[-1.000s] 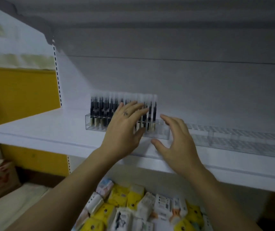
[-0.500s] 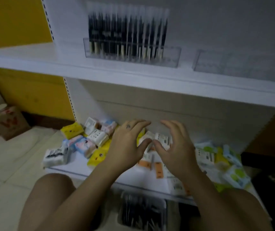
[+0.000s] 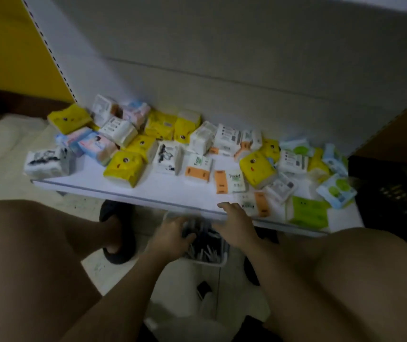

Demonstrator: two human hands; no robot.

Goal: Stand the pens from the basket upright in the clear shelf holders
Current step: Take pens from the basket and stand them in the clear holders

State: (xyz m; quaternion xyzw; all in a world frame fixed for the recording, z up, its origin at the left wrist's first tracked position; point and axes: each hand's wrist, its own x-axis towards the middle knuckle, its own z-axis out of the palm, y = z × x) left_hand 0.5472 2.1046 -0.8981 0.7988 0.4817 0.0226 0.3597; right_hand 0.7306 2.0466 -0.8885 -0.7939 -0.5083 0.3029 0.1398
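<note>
Head view, looking down between two bare knees

- Basket (image 3: 220,262): one, pale rim, on the floor just under the near edge of the low shelf (image 3: 128,186)
- Pens (image 3: 205,251): a loose dark heap in the basket, too blurred to count; they lie flat, long axes mostly near to far, a few slanted. Cannot tell which end is cap
- Left hand (image 3: 173,234): down among the pens at the basket's left side, thumb against them; motion blur hides whether the fingers grip any, cannot tell
- Right hand (image 3: 237,224): over the basket's far right, fingers loosely extended and apart, reaching above the shelf edge, nothing in it
- Tissue packs (image 3: 123,169): jumbled across the shelf, well over twenty, in yellow, white, pink, blue and green
- Black crate (image 3: 390,193): one, far right
- Dark slipper (image 3: 119,243): one in clear view, left of the basket
</note>
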